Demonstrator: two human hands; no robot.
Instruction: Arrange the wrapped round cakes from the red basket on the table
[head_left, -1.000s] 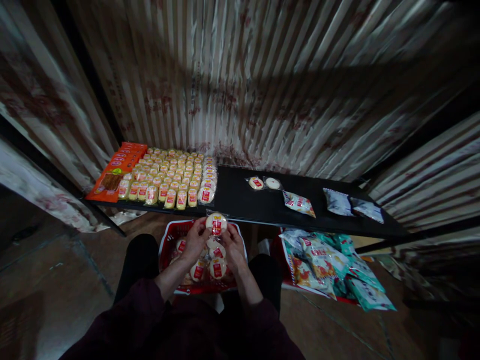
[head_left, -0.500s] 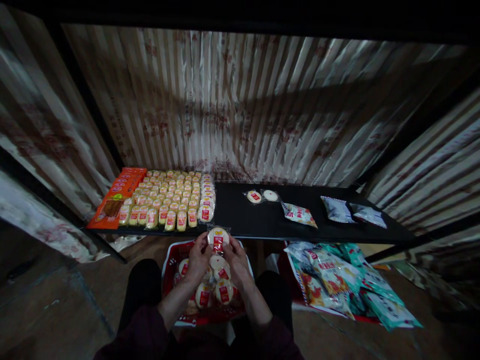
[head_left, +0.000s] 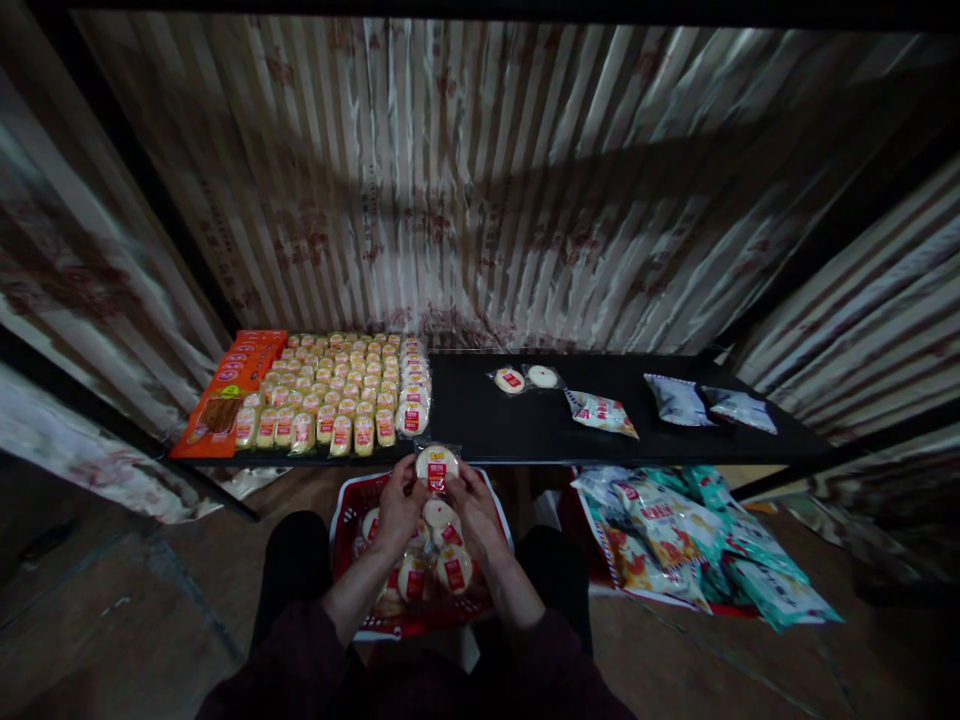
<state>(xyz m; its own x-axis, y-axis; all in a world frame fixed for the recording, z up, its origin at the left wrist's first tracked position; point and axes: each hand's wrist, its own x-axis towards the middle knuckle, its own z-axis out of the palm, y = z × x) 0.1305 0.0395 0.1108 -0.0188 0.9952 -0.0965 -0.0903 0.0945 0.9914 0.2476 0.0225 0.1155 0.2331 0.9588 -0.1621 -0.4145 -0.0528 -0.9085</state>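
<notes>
Between my left hand (head_left: 401, 508) and my right hand (head_left: 472, 508) is a round white cracker in a clear wrapper (head_left: 436, 465) with a red and yellow label. Both hands pinch it by its sides, label facing up, just in front of the black shelf's edge. Below them stands a red basket with a white rim (head_left: 349, 495), holding several more wrapped round crackers (head_left: 453, 568). On the shelf (head_left: 480, 425), a row of the same round crackers (head_left: 413, 412) runs from front to back, right of many small yellow wrapped cakes (head_left: 341, 435).
An orange snack packet (head_left: 225, 395) lies at the shelf's left end. Farther right are two round crackers (head_left: 526, 378), a white-and-red bag (head_left: 602, 413) and two silvery bags (head_left: 675, 400). A second red basket on the floor is heaped with snack bags (head_left: 660, 525). Striped curtain (head_left: 450, 200) hangs behind.
The view has tilted and shifted slightly. Both hands still hold the wrapped cracker, now a little nearer the shelf's front edge. Nothing on the shelf has moved.
</notes>
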